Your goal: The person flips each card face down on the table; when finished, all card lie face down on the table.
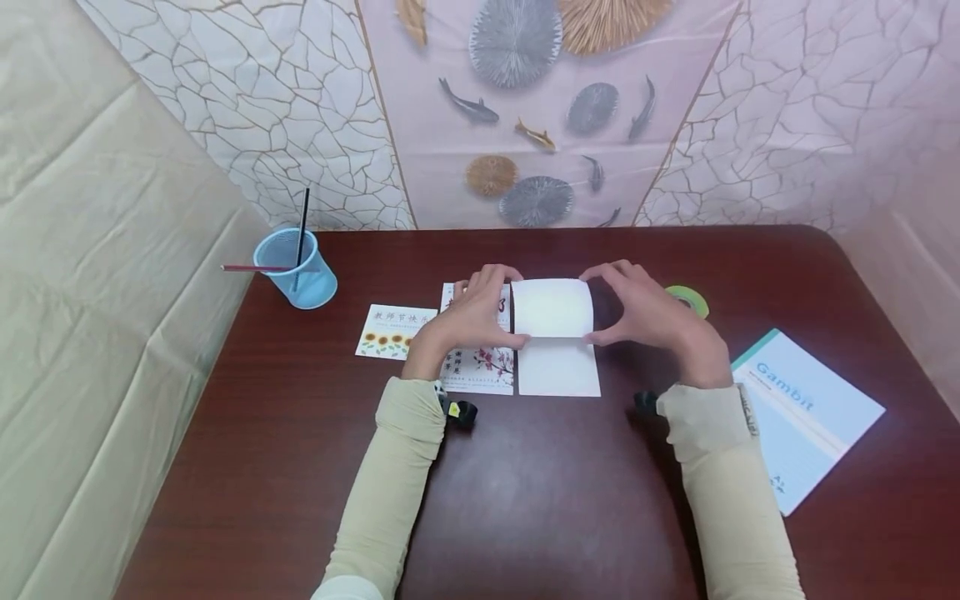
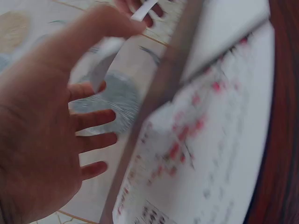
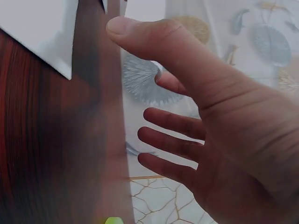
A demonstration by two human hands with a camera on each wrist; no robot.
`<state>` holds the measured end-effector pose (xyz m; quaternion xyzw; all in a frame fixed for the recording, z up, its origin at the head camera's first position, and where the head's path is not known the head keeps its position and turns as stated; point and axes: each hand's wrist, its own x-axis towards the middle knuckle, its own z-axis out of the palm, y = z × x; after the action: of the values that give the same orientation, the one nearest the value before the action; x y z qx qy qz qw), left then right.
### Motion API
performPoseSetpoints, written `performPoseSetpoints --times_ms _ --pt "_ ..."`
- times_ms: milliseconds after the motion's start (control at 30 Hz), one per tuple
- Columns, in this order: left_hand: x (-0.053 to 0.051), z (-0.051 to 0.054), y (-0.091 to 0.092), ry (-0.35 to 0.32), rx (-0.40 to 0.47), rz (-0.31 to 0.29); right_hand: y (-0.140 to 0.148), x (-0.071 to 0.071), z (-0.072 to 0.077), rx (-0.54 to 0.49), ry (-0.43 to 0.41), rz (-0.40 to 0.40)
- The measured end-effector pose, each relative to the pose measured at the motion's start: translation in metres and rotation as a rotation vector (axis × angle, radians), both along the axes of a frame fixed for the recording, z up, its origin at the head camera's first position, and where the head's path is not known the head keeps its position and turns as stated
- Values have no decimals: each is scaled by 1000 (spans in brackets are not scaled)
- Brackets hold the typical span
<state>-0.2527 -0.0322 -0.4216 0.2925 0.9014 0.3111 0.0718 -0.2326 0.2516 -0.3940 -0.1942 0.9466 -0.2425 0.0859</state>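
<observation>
Both hands hold up a small blank white card (image 1: 553, 308), slightly bowed, by its two side edges. My left hand (image 1: 476, 310) pinches the left edge between thumb and fingers; my right hand (image 1: 637, 310) does the same at the right edge. In the left wrist view the raised card (image 2: 103, 67) shows nearly edge-on. Below it a blank white sheet (image 1: 558, 368) lies on the table; whether the two are joined cannot be seen. Beside that sheet, partly under my left hand, lies a card with pink blossoms and lettering (image 1: 487, 371).
A card with sunflowers (image 1: 393, 329) lies further left. At the back left stands a blue mesh cup (image 1: 311, 283) with pencils sticking out. A green tape roll (image 1: 692, 298) sits behind my right wrist, and a pale blue notebook (image 1: 810, 417) lies at the right.
</observation>
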Motion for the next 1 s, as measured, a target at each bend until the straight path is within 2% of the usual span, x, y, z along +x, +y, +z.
performPoseSetpoints --times_ms 67,200,333,533,667,733,833,1000 --pt "-4 -3 -1 44 -105 -7 0 -2 -3 33 -13 -9" --pt "-15 -9 -1 33 -197 -44 1 -11 -10 93 -35 -10" --pt "-22 -12 -2 -5 -224 -59 0 -18 -13 125 -70 1" --pt "-23 -15 -3 -46 -226 -58 -3 -23 -16 140 -111 -1" --pt "-22 -12 -7 -32 -237 -38 -5 -21 -13 148 -88 11" --pt "-22 -9 -16 -15 -230 -14 -10 -17 -7 148 -49 24" --pt "-18 -2 -38 0 -200 51 -24 -10 4 137 36 69" --pt "-11 7 -81 -66 -220 166 -60 -5 10 143 120 182"
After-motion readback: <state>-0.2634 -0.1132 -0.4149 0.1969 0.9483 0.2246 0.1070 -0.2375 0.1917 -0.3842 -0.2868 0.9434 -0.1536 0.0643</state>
